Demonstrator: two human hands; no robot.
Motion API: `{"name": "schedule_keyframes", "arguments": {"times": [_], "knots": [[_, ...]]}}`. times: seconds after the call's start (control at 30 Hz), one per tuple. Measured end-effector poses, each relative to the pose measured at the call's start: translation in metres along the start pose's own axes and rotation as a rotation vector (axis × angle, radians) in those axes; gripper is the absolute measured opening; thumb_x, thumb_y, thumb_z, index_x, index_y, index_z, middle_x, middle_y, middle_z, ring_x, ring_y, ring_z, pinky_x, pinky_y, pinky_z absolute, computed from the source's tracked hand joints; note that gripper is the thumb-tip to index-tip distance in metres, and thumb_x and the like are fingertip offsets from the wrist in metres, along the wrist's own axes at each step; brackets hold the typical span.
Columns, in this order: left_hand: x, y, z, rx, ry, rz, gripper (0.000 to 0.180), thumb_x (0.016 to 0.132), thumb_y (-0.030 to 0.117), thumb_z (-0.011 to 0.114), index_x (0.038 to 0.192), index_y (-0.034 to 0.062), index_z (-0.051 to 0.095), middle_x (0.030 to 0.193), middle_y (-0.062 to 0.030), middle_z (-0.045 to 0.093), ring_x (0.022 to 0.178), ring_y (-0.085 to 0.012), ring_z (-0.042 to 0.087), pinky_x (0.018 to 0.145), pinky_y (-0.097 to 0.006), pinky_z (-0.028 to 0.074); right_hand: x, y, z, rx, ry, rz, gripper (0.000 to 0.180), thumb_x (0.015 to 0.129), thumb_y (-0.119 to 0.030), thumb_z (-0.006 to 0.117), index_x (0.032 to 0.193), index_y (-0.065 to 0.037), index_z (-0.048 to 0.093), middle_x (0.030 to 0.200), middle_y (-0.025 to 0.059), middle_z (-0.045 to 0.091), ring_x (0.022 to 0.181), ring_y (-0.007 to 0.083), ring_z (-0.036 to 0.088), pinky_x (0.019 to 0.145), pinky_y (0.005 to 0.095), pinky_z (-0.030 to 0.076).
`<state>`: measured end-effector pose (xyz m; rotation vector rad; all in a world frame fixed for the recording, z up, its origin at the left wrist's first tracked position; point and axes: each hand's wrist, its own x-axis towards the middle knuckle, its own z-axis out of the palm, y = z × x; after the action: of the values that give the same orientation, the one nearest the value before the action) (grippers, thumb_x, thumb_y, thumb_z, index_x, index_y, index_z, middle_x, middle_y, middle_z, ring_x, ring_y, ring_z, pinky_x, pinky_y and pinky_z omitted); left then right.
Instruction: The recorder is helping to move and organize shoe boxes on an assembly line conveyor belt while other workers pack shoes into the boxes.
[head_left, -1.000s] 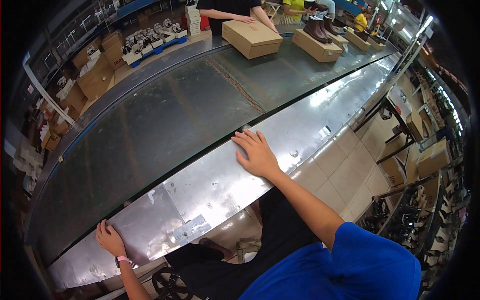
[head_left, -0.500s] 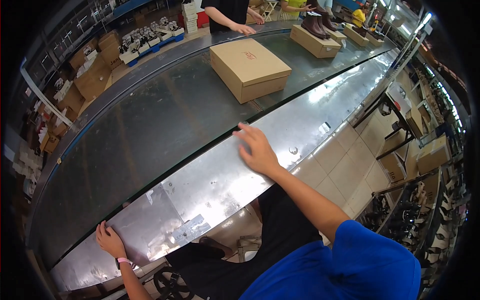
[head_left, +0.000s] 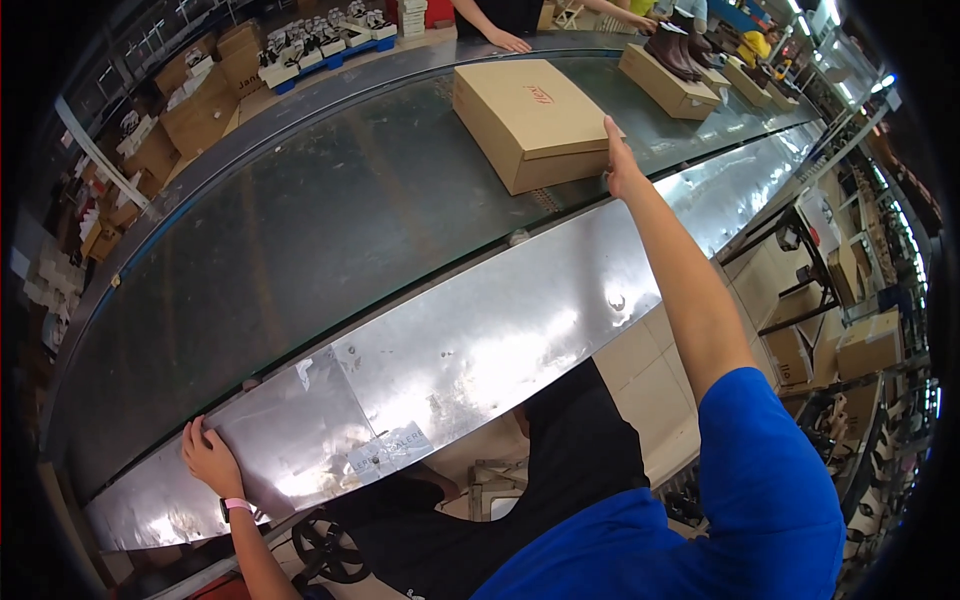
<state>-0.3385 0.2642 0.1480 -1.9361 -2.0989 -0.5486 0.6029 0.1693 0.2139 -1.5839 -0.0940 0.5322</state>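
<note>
A closed brown cardboard shoe box [head_left: 525, 110] with red lettering on its lid lies on the dark conveyor belt [head_left: 330, 220]. My right hand [head_left: 619, 165] reaches out to the box's right end, its palm side against the near right corner and its fingers stretched out, partly hidden by the hand's own edge. Well to the left, my left hand [head_left: 210, 460] rests on the shiny metal ledge [head_left: 500, 320] by the belt's near edge. Its fingers are apart and hold nothing.
Farther along the belt stand more shoe boxes [head_left: 668, 85], with brown boots [head_left: 672, 50] on one. Across the belt, a person's hand [head_left: 508, 41] lies at the far rim. Cartons [head_left: 205, 115] and a blue pallet of shoes [head_left: 325, 45] are beyond; a shoe rack stands at right.
My right hand has moved from above the metal ledge forward and right to the box. The view has shifted slightly. My left hand stays on the ledge.
</note>
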Motion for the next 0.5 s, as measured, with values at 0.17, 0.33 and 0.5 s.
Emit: {"name": "schedule_keyframes", "arguments": {"times": [0.17,0.33,0.5], "knots": [[-0.001,0.0,-0.003,0.013,-0.002,-0.013,0.036,0.108,0.026,0.057,0.14,0.0226,0.075,0.157,-0.0026,0.064,0.146,-0.0319,0.055,0.121,-0.054,0.041,-0.013,0.005,0.025,-0.096,0.05,-0.204,0.122,0.079,-0.054,0.096,0.165,0.005,0.033,0.164,0.0246,0.049,0.151,0.0351,0.05,0.126,0.0481,0.041],[0.003,0.007,0.002,-0.049,0.007,0.014,0.035,0.108,0.025,0.058,0.139,0.0218,0.075,0.156,-0.0037,0.065,0.146,-0.0329,0.055,0.12,-0.054,0.04,-0.034,-0.033,0.048,-0.158,0.042,-0.557,0.099,0.079,-0.041,0.097,0.149,0.011,0.049,0.149,0.0259,0.056,0.14,0.0337,0.057,0.116,0.0446,0.049],[-0.002,0.002,-0.002,-0.022,0.022,-0.006,0.035,0.107,0.025,0.058,0.138,0.0223,0.075,0.155,-0.0045,0.065,0.146,-0.0334,0.055,0.122,-0.055,0.04,-0.099,-0.051,0.107,-0.342,0.097,-0.758,0.086,0.082,-0.041,0.094,0.143,0.004,0.056,0.148,0.0239,0.051,0.138,0.039,0.056,0.116,0.049,0.05]]}}
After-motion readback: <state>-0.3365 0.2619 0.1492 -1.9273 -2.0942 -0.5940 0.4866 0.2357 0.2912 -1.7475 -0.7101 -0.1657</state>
